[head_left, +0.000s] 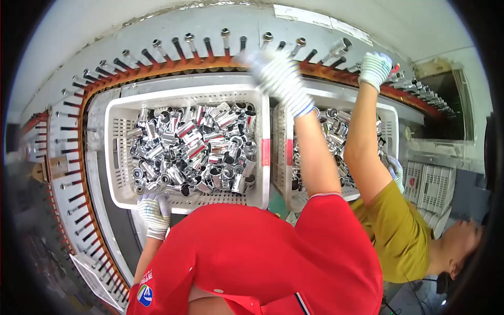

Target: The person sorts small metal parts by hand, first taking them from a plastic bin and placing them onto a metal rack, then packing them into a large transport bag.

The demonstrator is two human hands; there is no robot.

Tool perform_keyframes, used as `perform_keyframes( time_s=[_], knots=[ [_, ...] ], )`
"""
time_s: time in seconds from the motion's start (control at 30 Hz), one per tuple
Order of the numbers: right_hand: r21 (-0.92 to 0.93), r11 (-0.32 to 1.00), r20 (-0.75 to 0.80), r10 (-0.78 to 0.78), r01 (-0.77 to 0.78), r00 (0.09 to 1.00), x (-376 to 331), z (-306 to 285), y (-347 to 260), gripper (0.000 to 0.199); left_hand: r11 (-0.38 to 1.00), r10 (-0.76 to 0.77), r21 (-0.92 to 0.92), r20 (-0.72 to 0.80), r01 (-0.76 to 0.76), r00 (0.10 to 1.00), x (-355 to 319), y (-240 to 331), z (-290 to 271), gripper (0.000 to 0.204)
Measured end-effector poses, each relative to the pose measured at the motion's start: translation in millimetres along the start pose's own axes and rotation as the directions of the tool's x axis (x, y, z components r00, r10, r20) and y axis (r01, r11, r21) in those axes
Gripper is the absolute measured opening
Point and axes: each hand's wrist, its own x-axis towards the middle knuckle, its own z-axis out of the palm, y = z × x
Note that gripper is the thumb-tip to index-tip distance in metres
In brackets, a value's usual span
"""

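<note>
- Nearest, the left hand (154,214), gloved, grips the front rim of the white crate (118,157); its fingers curl over the edge.
- Inside the crate lie heaped shiny metal sockets (194,149).
- Farther off, the right hand (275,73) reaches the curved rack of pegs (173,50), blurred; whether it grasps anything cannot be told.
- Beside it, a co-worker's gloved hand (375,68) touches the same rack above a second crate (389,113).

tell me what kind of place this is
Most likely a factory production line: white slotted plastic crates heaped with shiny metal sockets, a curved conveyor of black pegs, and a white knit-gloved right hand reaching to it.
</note>
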Motion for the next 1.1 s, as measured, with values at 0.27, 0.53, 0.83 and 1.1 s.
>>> perform_keyframes(
  time_s=[0.27, 0.53, 0.83, 1.1],
  knots=[
    [0.645, 0.678, -0.516, 0.726, -0.352, 0.455, 53.8, -67.4, 55.4, 0.034, 0.994, -0.106, -0.031, 0.051, 0.107, 0.993, -17.2, 11.5, -14.3, 0.014],
    [0.147, 0.917, -0.142, -0.351, 0.371, 0.925, 28.8, 19.2, -16.0, 0.024, 0.995, -0.081, -0.048, 0.023, 0.082, 0.996, -3.6, 26.1, -20.7, 0.011],
    [0.243, 0.562, -0.258, 0.823, -0.791, 0.506, 23.9, -121.0, 214.4, 0.040, 0.974, -0.160, -0.143, 0.117, 0.176, 0.980, -1.5, 33.7, -22.0, 0.021],
    [0.505, 0.652, 0.000, 0.655, -0.565, 0.755, 25.9, -69.0, -11.5, 0.032, 0.984, -0.124, -0.122, 0.051, 0.130, 0.991, 1.7, 30.7, -30.2, 0.017]
  ],
)
